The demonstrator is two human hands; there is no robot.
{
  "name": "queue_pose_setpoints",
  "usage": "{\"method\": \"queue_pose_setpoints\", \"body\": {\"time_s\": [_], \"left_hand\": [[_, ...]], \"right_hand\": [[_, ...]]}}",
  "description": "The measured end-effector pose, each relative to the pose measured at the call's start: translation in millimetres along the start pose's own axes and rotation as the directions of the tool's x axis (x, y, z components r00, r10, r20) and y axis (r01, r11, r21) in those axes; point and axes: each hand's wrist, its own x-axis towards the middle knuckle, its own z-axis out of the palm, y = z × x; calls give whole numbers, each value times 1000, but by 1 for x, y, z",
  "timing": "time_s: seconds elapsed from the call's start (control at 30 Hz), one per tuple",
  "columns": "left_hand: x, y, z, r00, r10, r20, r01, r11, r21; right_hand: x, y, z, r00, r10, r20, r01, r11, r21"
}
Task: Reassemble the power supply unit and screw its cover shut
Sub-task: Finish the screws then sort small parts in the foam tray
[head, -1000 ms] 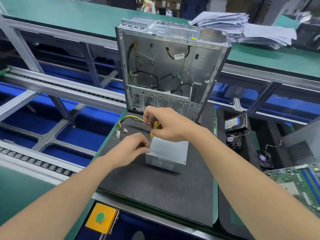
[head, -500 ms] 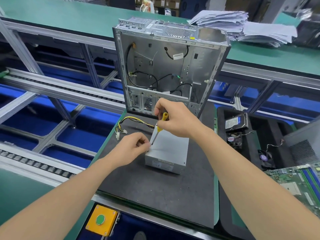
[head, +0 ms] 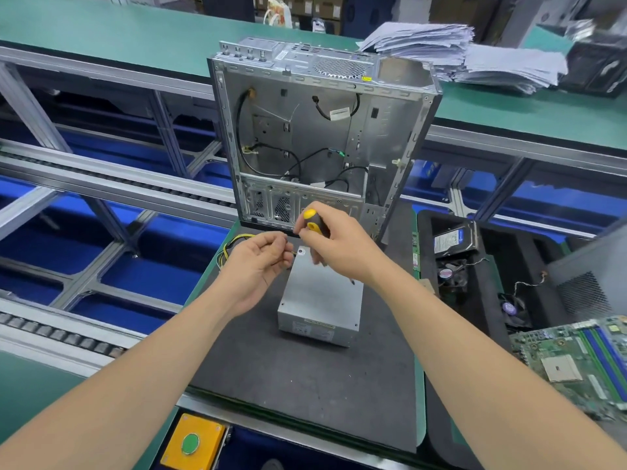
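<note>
Centrally, power supply [head: 322,293] on dark mat [head: 305,385].

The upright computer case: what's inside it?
Loose black cables against bare metal walls, plus a white tag. The right hand and screwdriver cover its lower edge.

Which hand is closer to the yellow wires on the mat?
Left. The left hand is right next to the yellow wires, just to their right. The right hand, gripping the screwdriver, is farther right, over the power supply unit.
</note>
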Motion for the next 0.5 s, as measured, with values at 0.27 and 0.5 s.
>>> {"method": "queue_pose_setpoints", "body": {"time_s": [0.27,0.5], "left_hand": [[22,-4,28,990,-84,116,83,996,16],[34,-11,70,987,-50,153,31,992,124]], "right_hand": [[-12,19,-9,986,-45,-158,51,998,34],[-28,44,-26,927,14,-375,75,972,223]]}}
